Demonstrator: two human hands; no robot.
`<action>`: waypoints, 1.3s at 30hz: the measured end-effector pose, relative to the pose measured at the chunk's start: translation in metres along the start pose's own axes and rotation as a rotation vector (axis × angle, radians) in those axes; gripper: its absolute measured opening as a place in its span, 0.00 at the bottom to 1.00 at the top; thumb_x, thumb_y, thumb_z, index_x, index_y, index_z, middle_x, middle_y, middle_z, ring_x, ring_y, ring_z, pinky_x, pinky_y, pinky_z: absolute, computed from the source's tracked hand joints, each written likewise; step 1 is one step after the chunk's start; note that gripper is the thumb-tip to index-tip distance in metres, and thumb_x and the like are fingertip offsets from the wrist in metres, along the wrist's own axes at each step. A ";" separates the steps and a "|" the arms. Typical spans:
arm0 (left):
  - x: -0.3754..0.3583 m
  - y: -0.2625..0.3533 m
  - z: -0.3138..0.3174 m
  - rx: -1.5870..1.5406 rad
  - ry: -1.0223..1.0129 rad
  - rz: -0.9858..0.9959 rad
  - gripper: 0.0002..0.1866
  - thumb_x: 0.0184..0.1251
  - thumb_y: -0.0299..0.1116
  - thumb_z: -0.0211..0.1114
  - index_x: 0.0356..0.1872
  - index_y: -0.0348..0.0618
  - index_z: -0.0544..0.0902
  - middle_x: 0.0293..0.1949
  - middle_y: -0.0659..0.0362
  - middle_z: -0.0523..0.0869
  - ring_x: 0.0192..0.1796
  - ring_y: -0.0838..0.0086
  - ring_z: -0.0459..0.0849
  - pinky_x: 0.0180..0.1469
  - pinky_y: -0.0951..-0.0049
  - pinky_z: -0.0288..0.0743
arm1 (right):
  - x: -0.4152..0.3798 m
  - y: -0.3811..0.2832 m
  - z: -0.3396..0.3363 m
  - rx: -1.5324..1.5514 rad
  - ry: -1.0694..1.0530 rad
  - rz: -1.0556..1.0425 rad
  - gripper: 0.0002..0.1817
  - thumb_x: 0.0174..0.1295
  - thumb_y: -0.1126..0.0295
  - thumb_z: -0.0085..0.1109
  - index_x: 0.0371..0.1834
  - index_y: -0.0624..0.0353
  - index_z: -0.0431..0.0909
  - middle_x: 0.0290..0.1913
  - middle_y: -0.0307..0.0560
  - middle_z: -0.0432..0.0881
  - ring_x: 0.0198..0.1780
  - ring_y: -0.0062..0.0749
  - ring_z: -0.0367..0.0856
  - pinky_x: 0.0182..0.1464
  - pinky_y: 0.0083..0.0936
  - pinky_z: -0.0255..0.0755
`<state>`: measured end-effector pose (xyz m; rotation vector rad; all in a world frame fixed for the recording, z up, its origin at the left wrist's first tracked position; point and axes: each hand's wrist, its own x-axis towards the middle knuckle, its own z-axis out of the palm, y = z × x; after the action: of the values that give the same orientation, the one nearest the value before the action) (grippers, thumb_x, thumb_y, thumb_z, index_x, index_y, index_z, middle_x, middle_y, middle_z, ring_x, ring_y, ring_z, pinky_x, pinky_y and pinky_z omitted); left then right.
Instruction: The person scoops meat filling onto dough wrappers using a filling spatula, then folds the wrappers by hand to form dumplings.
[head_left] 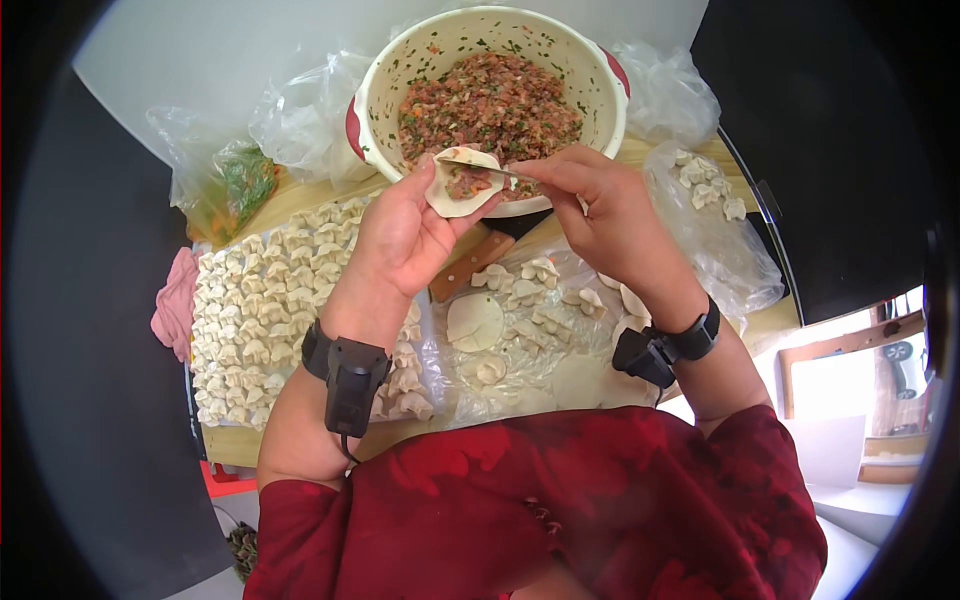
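On the fingers of my left hand (405,235) rests a round dumpling wrapper (450,202), its edge gripped by the thumb. A small heap of meat filling (468,183) lies in the wrapper's middle. My right hand (610,205) pinches the handle of a thin metal utensil (505,173), whose tip reaches over the filling; its exact kind is unclear from this angle. Both hands are at the near rim of a large cream bowl (375,85). Inside the bowl is a mound of minced meat mixed with green and orange bits (490,100).
Rows of folded dumplings (270,300) cover a tray on the left. Loose wrappers (475,322) and more dumplings (530,285) lie on plastic ahead of me. A wooden handle (470,268) sits below the bowl. Plastic bags (320,110) flank the bowl; a pink cloth (176,305) hangs at left.
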<state>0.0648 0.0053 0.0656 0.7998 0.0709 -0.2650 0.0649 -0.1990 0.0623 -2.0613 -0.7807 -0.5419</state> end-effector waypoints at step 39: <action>-0.035 -0.020 -0.047 -0.069 0.250 -0.024 0.21 0.81 0.33 0.37 0.64 0.24 0.63 0.62 0.40 0.73 0.64 0.51 0.75 0.67 0.51 0.74 | 0.055 0.032 0.015 -0.193 -0.425 0.133 0.09 0.52 0.74 0.59 0.34 0.62 0.86 0.32 0.54 0.85 0.35 0.47 0.84 0.41 0.35 0.76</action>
<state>0.0273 0.0327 0.0245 0.7602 0.3229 -0.1836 0.1283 -0.1831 0.0703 -2.4281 -0.8495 -0.1043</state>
